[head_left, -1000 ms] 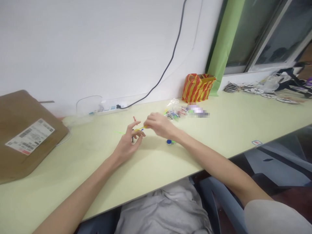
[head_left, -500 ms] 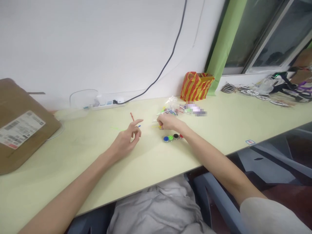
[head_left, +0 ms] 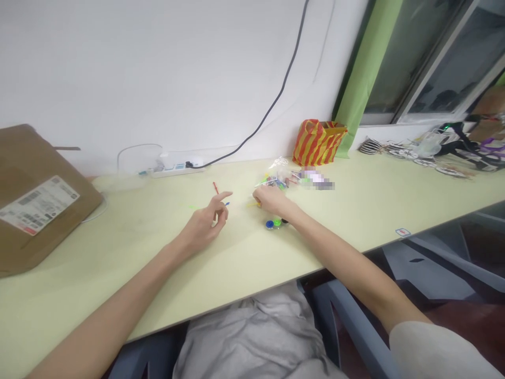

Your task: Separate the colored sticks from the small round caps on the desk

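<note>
My left hand hovers low over the tabletop, index finger stretched out and the others loosely curled with nothing visible in them. Just beyond its fingers are a thin red stick and the tip of a blue stick. Part of a light green stick shows behind that hand. My right hand is closed with fingertips down on a thin yellow stick. Below its wrist sit a blue round piece and a green round piece; a black one is mostly hidden by the forearm.
Behind my right hand lies a clear plastic bag with several coloured small parts. A red-and-yellow striped bag stands against the wall. On the left is a cardboard box; a power strip runs along the wall. Chairs flank the table's front edge.
My right hand has shifted slightly left and down, its forearm now covering the red round piece and most of the black one. The left hand stays nearly still. The view has tilted slightly.
</note>
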A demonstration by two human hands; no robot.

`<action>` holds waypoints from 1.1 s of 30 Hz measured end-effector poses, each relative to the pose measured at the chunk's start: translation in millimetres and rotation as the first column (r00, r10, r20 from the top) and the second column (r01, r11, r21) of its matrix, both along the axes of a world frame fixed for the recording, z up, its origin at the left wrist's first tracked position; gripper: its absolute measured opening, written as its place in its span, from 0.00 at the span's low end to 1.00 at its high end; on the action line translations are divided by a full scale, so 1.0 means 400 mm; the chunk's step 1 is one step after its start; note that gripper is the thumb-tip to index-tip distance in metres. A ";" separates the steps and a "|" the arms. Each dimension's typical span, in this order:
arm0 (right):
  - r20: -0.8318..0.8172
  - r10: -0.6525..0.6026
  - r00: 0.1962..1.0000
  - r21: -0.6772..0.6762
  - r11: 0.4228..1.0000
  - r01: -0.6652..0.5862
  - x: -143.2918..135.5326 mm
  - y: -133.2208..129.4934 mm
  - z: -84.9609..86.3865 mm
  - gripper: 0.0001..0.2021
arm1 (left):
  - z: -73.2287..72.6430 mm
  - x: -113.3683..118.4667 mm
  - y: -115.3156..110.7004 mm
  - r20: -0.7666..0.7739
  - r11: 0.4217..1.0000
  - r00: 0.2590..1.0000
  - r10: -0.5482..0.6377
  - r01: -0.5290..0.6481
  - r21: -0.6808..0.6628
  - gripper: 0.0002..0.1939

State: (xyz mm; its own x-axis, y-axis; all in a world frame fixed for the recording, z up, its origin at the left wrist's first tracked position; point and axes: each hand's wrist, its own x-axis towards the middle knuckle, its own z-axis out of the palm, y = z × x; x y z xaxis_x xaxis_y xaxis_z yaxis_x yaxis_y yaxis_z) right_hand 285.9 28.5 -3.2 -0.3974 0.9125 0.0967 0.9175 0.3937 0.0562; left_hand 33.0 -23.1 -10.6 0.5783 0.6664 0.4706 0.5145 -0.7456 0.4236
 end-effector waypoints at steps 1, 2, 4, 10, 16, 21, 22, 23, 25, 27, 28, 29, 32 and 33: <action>-0.031 0.007 1.000 -0.018 1.000 -0.007 0.006 0.003 0.003 0.10 | 0.000 -0.001 0.001 0.002 1.000 1.000 0.000 0.000 0.000 0.30; -0.064 0.016 0.998 -0.044 0.999 -0.019 0.013 0.005 0.007 0.08 | 0.000 -0.003 0.001 0.005 1.000 1.000 0.000 0.000 -0.001 0.30; -0.134 0.033 0.990 -0.093 0.995 -0.046 0.032 0.012 0.014 0.04 | 0.001 -0.007 0.002 0.009 1.000 1.000 0.003 -0.003 -0.007 0.30; -0.255 -0.001 0.967 0.051 0.999 0.014 0.084 0.039 0.010 0.11 | 0.014 -0.011 -0.004 0.014 0.999 0.999 0.038 -0.038 -0.027 0.27; -0.200 -0.079 0.977 0.034 0.996 0.087 0.074 0.063 -0.019 0.07 | 0.016 -0.011 -0.006 -0.005 0.999 0.999 0.035 -0.035 -0.040 0.27; -0.217 -0.015 0.976 0.071 0.997 0.031 0.063 0.072 -0.019 0.04 | 0.010 -0.014 -0.002 -0.013 0.999 0.999 0.036 -0.036 -0.035 0.27; -0.221 -0.013 0.975 0.056 0.998 0.026 0.062 0.075 -0.021 0.04 | 0.009 -0.013 0.000 -0.014 0.999 0.999 0.033 -0.033 -0.033 0.27; -0.231 -0.015 0.973 0.038 0.999 0.024 0.062 0.079 -0.023 0.04 | 0.008 -0.013 0.001 -0.013 0.999 0.999 0.030 -0.030 -0.031 0.27; -0.262 -0.024 0.965 0.000 1.000 0.025 0.062 0.086 -0.029 0.04 | 0.006 -0.010 0.003 -0.015 0.999 1.000 0.025 -0.026 -0.033 0.27; -0.285 -0.024 0.958 -0.034 0.999 0.015 0.060 0.092 -0.034 0.04 | 0.005 -0.007 0.005 -0.018 0.999 1.000 0.025 -0.026 -0.031 0.27; -0.288 -0.022 0.957 -0.043 0.999 0.010 0.058 0.095 -0.036 0.05 | 0.004 -0.006 0.006 -0.021 0.999 0.999 0.027 -0.027 -0.027 0.27; -0.287 -0.020 0.958 -0.049 0.999 0.007 0.056 0.097 -0.038 0.05 | 0.004 -0.005 0.007 -0.026 0.999 0.999 0.030 -0.031 -0.022 0.26; -0.285 -0.032 0.958 -0.055 0.998 0.017 0.050 0.100 -0.040 0.06 | 0.004 -0.007 0.013 -0.045 0.999 0.998 0.042 -0.042 0.001 0.26; -0.288 -0.037 0.957 -0.061 0.998 0.020 0.049 0.101 -0.041 0.06 | 0.004 -0.009 0.016 -0.050 0.999 0.998 0.049 -0.049 0.007 0.26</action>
State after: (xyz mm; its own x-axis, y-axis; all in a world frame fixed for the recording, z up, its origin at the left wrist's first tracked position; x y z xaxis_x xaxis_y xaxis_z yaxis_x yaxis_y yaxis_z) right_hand 305.6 69.0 -19.4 -0.3343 0.9303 0.1510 0.9022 0.3622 -0.2342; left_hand 29.5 -16.7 -9.0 0.5684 0.6915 0.4458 0.5709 -0.7216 0.3916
